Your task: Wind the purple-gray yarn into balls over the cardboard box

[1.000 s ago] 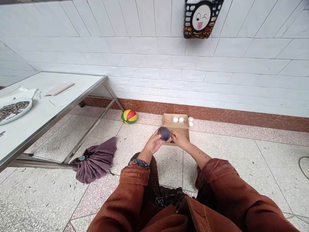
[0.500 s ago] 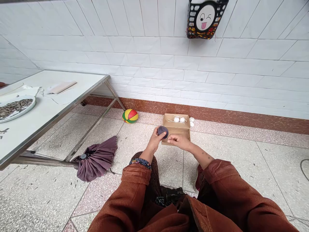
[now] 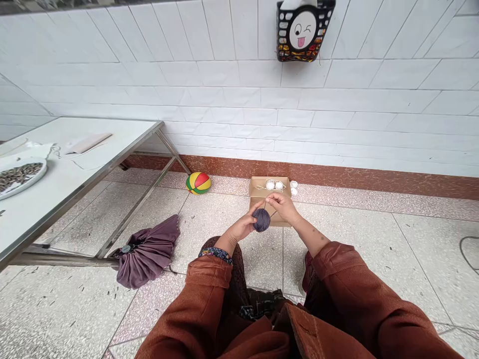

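A dark purple-grey ball of yarn (image 3: 262, 220) is gripped in my left hand (image 3: 242, 225), its fingers and thumb around the near-left side. Just above and to the right, my right hand (image 3: 283, 205) pinches a strand of the same yarn, which runs taut down to the ball. Behind both hands an open cardboard box (image 3: 255, 186) lies on the floor. Two white balls of yarn (image 3: 274, 185) with loose thread sit in its far part, and more white balls (image 3: 294, 188) lie outside by its right side.
A metal-framed white table (image 3: 123, 130) stands left, bearing a plate of seeds (image 3: 37, 175) and a folded pinkish item (image 3: 89, 143). Under its edge are a colourful ball (image 3: 198, 183) and a purple folded umbrella (image 3: 151, 252). A black basket (image 3: 305, 32) hangs on the tiled wall.
The yarn ball has come lower and nearer, turned in my left hand. My right hand has risen from beside the ball to above it, drawing the strand upward. The view has shifted slightly.
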Demonstrator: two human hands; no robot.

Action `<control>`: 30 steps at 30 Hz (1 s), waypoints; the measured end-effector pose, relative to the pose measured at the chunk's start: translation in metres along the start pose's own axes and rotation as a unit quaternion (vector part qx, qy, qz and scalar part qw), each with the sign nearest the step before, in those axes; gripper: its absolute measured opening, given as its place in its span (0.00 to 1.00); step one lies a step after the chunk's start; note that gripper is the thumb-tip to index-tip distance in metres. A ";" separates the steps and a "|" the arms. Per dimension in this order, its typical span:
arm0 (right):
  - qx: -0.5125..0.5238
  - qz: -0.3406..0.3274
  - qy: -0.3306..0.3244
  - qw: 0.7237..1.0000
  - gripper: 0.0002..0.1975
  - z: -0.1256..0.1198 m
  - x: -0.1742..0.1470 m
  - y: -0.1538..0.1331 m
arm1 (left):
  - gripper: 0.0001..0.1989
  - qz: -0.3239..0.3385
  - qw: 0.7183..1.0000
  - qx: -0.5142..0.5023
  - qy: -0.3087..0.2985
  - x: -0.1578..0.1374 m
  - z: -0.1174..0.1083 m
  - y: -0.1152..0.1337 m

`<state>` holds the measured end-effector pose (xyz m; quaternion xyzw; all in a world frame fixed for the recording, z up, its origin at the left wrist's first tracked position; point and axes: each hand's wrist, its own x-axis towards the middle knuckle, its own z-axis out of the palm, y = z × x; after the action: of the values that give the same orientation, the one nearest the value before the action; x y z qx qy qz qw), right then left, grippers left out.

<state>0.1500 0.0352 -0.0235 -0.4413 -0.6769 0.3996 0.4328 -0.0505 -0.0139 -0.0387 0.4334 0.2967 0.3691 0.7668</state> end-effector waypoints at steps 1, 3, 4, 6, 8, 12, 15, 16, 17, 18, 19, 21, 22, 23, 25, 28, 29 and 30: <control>-0.012 0.010 -0.002 1.000 0.13 0.001 0.000 0.003 | 0.44 0.005 1.000 -0.019 -0.003 -0.002 0.001 0.003; -0.040 0.031 -0.014 0.999 0.12 0.006 -0.002 0.007 | 0.44 0.011 0.998 -0.058 -0.005 -0.004 0.002 0.008; -0.055 0.042 -0.025 0.997 0.12 0.008 -0.003 0.009 | 0.44 0.015 0.997 -0.077 -0.002 -0.005 0.002 0.010; -0.079 0.058 -0.047 0.994 0.12 0.014 -0.004 0.011 | 0.42 0.029 0.994 -0.107 0.012 -0.006 0.002 0.013; -0.090 0.063 -0.064 0.992 0.12 0.019 -0.006 0.013 | 0.39 0.041 0.991 -0.124 0.024 -0.005 0.003 0.014; -0.096 0.061 -0.077 0.991 0.12 0.027 -0.007 0.015 | 0.32 0.059 0.991 -0.119 0.031 -0.003 0.002 0.012; -0.101 0.059 -0.086 0.989 0.11 0.030 -0.007 0.016 | 0.29 0.081 0.990 -0.107 0.050 -0.002 0.001 0.011; -0.103 0.059 -0.090 0.989 0.10 0.030 -0.007 0.016 | 0.29 0.090 0.989 -0.105 0.059 -0.001 0.000 0.011; -0.105 0.057 -0.096 0.988 0.10 0.031 -0.007 0.016 | 0.28 0.099 0.987 -0.104 0.069 -0.001 -0.001 0.011; -0.107 0.056 -0.102 0.987 0.10 0.031 -0.007 0.016 | 0.27 0.107 0.985 -0.104 0.082 0.000 -0.003 0.011; -0.109 0.053 -0.108 0.987 0.09 0.032 -0.007 0.015 | 0.26 0.115 0.983 -0.102 0.099 0.001 -0.004 0.011; -0.110 0.048 -0.119 0.986 0.08 0.032 -0.009 0.012 | 0.23 0.128 0.976 -0.099 0.143 0.004 -0.009 0.011; -0.109 0.045 -0.126 0.985 0.08 0.031 -0.010 0.010 | 0.22 0.132 0.972 -0.097 0.169 0.005 -0.011 0.011; -0.109 0.039 -0.137 0.984 0.08 0.031 -0.012 0.008 | 0.22 0.133 0.967 -0.093 0.194 0.006 -0.013 0.010; -0.107 0.014 -0.170 0.979 0.09 0.029 -0.015 0.002 | 0.22 0.130 0.959 -0.072 0.240 0.008 -0.017 0.009; -0.095 -0.045 -0.226 0.968 0.11 0.024 -0.020 -0.009 | 0.23 0.120 0.953 -0.028 0.275 0.010 -0.019 0.007; -0.085 -0.060 -0.231 0.967 0.11 0.022 -0.021 -0.013 | 0.24 0.118 0.953 -0.019 0.278 0.010 -0.019 0.006; -0.074 -0.070 -0.228 0.968 0.12 0.019 -0.022 -0.017 | 0.26 0.115 0.954 -0.011 0.278 0.010 -0.018 0.005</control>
<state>0.1329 0.0064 -0.0191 -0.3209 -0.8144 0.4077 0.2600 -0.0604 0.0045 -0.0440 0.3364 0.4416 0.5642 0.6112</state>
